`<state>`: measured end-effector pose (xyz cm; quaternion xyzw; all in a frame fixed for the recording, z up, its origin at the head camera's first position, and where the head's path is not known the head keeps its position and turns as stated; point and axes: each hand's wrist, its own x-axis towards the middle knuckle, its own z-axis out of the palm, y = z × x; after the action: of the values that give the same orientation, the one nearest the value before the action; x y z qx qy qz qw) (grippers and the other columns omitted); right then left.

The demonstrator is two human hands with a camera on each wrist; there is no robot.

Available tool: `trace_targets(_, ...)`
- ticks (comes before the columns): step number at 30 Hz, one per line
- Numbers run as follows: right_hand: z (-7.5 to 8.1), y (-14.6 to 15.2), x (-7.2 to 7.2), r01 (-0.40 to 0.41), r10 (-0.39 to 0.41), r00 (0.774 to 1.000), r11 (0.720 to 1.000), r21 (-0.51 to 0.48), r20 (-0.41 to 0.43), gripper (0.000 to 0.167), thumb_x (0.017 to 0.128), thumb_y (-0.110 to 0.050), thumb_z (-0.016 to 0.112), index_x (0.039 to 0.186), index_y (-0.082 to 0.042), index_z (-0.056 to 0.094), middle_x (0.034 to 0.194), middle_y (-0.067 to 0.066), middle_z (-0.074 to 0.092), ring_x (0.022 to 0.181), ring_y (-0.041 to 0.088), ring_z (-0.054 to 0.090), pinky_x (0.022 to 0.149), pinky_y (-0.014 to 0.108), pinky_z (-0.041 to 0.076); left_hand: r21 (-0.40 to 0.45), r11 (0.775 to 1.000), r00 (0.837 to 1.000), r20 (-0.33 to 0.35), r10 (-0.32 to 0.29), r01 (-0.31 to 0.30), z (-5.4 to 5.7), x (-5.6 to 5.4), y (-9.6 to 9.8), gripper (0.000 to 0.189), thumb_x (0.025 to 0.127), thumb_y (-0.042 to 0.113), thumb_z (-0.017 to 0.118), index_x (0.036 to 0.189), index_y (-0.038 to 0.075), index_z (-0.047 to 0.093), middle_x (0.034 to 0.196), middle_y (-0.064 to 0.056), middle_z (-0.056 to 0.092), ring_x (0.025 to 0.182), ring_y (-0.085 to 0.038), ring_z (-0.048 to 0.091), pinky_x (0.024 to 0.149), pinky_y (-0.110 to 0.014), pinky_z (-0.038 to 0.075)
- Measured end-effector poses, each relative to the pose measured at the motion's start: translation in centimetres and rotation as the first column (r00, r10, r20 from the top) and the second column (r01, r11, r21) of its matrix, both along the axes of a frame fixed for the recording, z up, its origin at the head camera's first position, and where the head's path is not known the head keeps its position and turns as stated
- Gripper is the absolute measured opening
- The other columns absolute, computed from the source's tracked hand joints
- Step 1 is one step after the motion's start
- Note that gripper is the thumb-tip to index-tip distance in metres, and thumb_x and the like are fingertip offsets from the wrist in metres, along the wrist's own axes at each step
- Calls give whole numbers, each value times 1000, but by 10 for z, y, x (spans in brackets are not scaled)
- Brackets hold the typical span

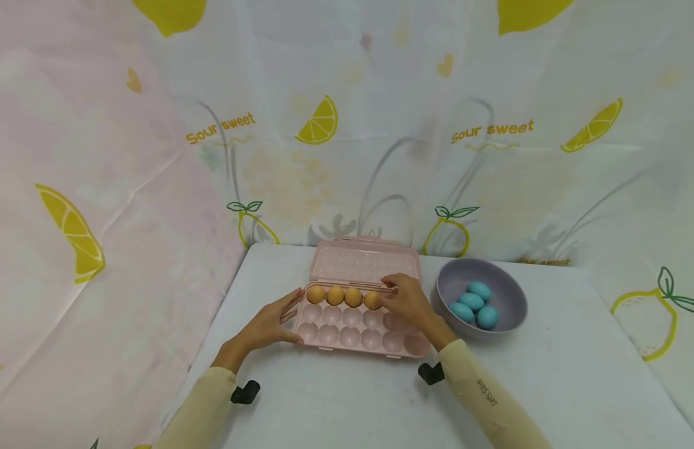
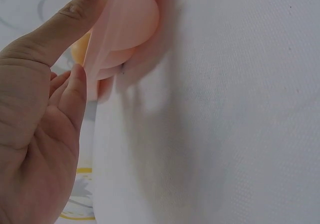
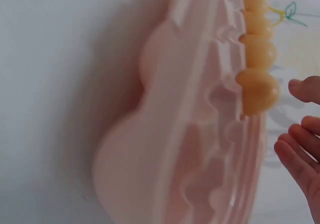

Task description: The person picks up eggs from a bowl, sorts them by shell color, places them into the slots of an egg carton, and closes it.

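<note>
A pink plastic egg box (image 1: 350,338) lies open on the table, its lid (image 1: 375,259) folded back. Several yellow-orange eggs (image 1: 335,295) fill the left part of its back row; the other cups in view hold nothing. At the box's left end, my left hand (image 1: 262,325) touches the side, thumb toward the front corner and fingers toward the back one. My right hand (image 1: 408,304) is over the back row beside the rightmost yellow egg (image 3: 257,91). In the right wrist view its fingers are spread apart, with a gap to that egg.
A grey-purple bowl (image 1: 514,315) stands right of the box, close to my right forearm, with several blue eggs (image 1: 471,302) in it. The white table (image 1: 335,405) ends at a patterned cloth backdrop (image 1: 375,174) behind, with more cloth at both sides.
</note>
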<state>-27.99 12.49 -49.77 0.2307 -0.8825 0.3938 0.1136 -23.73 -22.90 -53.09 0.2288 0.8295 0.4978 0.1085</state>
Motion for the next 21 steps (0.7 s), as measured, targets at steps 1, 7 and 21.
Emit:
trace_targets(1,3,4,-1,9,-9,1000,1000,7,-17,38,75,-5,82,108,8,68,99,20,68,90,31,68,77,39,61,-2,1000,1000,1,0,0,0,0,0,117,63,14,92,155,3,19,158,-11,26,142,-25,31,107,-30,40)
trace_targets(7,24,32,-7,62,-60,992,998,21,-111,38,74,-3,82,108,7,68,100,20,68,90,32,67,74,41,62,-5,1000,1000,-5,7,-8,-2,-1,0,118,62,15,92,155,4,20,158,-10,27,142,-25,31,107,-31,40)
trace_targets(21,52,115,-3,103,-115,993,941,322,20,22,78,-2,72,96,11,69,90,23,68,82,36,65,72,50,57,51,999,1000,-4,-19,19,19,10,5,112,65,3,89,151,-8,18,156,-24,24,141,-38,28,107,-44,38)
